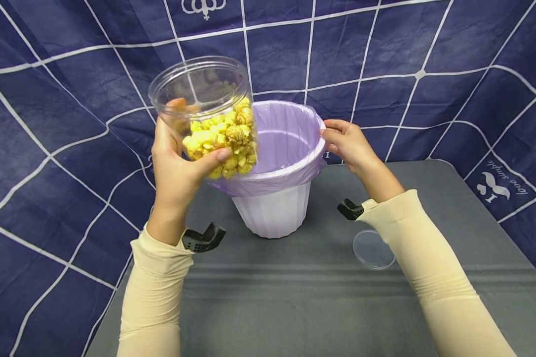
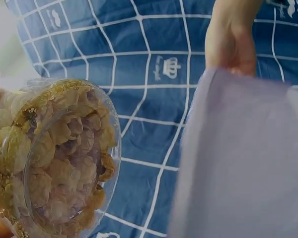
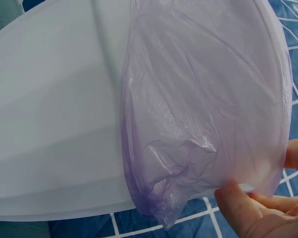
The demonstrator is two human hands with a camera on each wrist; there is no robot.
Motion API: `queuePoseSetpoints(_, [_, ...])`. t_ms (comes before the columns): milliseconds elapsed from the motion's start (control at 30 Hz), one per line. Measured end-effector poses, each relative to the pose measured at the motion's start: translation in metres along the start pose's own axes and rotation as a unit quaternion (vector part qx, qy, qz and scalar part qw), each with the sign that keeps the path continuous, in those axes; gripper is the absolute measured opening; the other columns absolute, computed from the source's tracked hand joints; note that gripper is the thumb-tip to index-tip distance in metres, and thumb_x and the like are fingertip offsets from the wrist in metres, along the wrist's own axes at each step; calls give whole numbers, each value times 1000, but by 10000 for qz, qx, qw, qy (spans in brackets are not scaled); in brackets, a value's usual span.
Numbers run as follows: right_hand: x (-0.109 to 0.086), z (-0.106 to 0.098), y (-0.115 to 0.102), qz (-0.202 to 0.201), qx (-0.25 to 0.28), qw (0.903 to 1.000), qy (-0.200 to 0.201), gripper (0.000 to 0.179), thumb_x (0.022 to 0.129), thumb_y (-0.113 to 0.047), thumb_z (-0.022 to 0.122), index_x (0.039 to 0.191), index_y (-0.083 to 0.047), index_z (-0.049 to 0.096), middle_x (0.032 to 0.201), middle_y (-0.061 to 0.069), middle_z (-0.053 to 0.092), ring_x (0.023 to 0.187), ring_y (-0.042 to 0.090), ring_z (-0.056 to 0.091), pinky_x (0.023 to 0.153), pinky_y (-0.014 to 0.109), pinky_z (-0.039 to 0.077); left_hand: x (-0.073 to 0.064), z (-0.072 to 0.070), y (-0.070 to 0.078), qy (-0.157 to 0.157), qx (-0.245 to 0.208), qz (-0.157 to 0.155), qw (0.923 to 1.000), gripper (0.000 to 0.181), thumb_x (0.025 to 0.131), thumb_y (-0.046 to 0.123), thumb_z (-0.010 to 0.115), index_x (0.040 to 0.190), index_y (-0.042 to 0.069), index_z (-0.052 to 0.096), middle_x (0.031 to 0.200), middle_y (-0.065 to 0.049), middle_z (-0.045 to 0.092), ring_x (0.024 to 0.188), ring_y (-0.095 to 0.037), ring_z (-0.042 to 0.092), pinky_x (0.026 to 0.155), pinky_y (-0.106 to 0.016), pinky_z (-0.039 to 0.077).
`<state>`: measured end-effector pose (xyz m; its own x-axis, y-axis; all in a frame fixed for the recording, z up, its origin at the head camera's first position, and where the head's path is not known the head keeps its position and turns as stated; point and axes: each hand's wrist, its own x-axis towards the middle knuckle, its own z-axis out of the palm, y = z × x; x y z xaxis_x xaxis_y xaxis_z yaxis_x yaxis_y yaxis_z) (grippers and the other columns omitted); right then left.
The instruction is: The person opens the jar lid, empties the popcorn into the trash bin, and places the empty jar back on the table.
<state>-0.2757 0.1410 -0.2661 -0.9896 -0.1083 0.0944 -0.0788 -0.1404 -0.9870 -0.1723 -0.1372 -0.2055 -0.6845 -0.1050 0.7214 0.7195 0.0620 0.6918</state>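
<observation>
My left hand [image 1: 176, 166] holds a clear plastic jar [image 1: 216, 94] round its side, thumb on the front. The jar is lidless and tilted, with yellow popcorn [image 1: 232, 136] lying in its lower part. It is raised at the left side of a white trash can [image 1: 274, 213], overlapping the rim in the head view. A purple trash bag [image 1: 286, 144] lines the can and folds over its rim. At the can's right edge, my right hand [image 1: 350, 144] pinches the bag-covered rim between thumb and fingers. The right wrist view shows the bag's loose edge [image 3: 164, 198] beside the thumb.
A round clear lid [image 1: 373, 249] lies on the grey table [image 1: 272, 302], near my right forearm. Behind the table hangs a blue cloth [image 1: 379, 44] with white grid lines, which also covers both sides.
</observation>
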Motion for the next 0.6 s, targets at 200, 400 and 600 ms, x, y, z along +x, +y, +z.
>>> queuePoseSetpoints(200, [0,2,1,-23,46,10000,29,43,87,-2,51,126,12,38,118,22,47,100,21,53,76,19,47,25,3,12,-168,472,-454,9977,82,55,7,84,125,3,41,114,-12,53,101,-22,51,87,-28,41])
queuePoseSetpoints(400, [0,2,3,-18,19,10000,21,43,88,-2,50,126,11,38,120,24,46,102,23,52,76,19,47,44,2,5,-489,2066,-544,9757,83,57,19,85,126,9,42,116,-8,51,97,-13,51,80,-23,42])
queuePoseSetpoints(600, [0,2,2,-49,27,10000,70,42,87,-2,50,126,12,39,120,24,47,103,24,52,76,20,47,68,-2,-10,-729,3235,-356,9427,79,51,42,85,110,7,46,118,-2,50,106,-10,44,85,-24,35])
